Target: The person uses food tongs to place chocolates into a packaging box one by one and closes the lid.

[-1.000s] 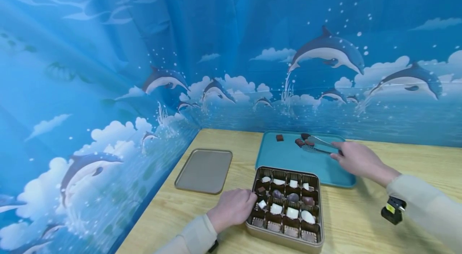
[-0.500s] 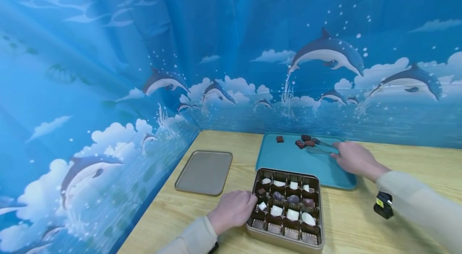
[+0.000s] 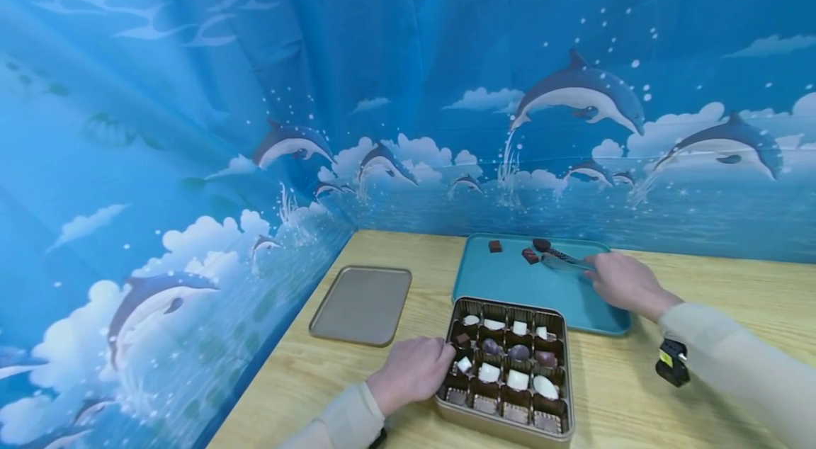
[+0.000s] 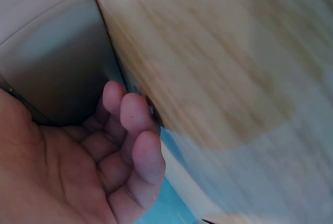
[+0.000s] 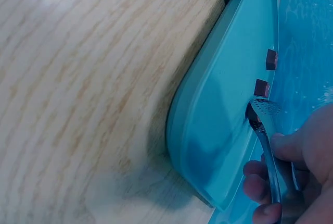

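A blue backdrop (image 3: 408, 45), printed with leaping dolphins (image 3: 576, 78) and white clouds (image 3: 204, 231), is hung behind the pale wooden counter (image 3: 302, 370).

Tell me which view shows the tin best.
Head: it shows the tin from above, with nearly all its open top visible. Left wrist shows only part of its wall beside the left hand; right wrist, just a piece at the frame's top.

Left hand (image 3: 411, 367) curled, right arm (image 3: 720, 343) outstretched

Teal tray (image 3: 503, 282); bronze box (image 3: 503, 426); silver tongs (image 5: 266, 151); blue backdrop (image 3: 433, 31), dolphin print.
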A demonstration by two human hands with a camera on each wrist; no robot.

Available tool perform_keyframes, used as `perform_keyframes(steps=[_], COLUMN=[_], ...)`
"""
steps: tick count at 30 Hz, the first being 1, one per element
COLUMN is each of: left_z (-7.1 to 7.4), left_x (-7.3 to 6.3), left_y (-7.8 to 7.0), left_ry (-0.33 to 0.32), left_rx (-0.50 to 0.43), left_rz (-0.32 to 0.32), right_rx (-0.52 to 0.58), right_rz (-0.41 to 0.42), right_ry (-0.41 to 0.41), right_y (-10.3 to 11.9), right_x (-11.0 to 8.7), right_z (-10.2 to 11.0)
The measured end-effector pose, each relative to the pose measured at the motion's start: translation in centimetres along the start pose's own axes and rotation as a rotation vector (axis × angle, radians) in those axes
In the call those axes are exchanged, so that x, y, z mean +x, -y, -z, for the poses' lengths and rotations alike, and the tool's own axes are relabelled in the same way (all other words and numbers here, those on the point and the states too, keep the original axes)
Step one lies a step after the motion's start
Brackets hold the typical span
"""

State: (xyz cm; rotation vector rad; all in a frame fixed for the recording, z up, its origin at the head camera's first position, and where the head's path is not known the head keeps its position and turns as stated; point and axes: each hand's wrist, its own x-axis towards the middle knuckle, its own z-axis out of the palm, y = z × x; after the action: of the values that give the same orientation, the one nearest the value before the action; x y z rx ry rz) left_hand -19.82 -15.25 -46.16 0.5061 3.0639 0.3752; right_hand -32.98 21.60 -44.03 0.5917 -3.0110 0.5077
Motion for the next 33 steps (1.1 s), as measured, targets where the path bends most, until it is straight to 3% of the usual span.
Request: perform_keyframes(steps=[9, 18, 33], left_z=[-0.1, 0.1, 0.3], left_x=[-0.1, -0.1, -0.1], left_y=[-0.2, -0.3, -0.2], left_ry=[-0.021, -0.029, -0.008], left_rx=[0.012, 0.009, 0.0], left_rz=[-0.009, -0.024, -0.01], right_rx=[0.008, -0.037, -0.003], right_rz=[-0.02, 0.027, 0.13], right_ry=[-0.036, -0.063, -0.12], right_y=[0.1, 1.0, 5.0], right_x=[-0.7, -2.4, -8.0], right_z=[-0.1, 1.6, 4.3])
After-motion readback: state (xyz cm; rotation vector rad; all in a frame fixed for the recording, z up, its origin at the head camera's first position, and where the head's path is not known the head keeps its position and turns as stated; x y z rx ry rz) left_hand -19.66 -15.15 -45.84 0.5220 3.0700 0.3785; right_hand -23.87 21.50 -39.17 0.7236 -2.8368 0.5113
